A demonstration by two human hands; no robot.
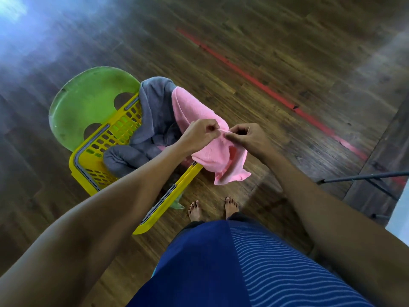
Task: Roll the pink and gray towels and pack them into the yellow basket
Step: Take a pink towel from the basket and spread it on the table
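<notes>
Left hand (pixel 199 132), right hand (pixel 248 135) close together, each pinching top edge of pink towel (pixel 218 161), fingers curled. Towel hangs limp beneath hands, over yellow basket (pixel 73 165). Gray towel (pixel 155 111) slumped inside basket, left of hands. Light, floppy stuff; likely best held by corners.

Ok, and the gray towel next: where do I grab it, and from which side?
Probably take the gray towel by its far end, which drapes over the far side of the yellow basket; pinch it from above. That end sits exposed, while the rest lies bunched inside, partly behind the pink towel.
</notes>
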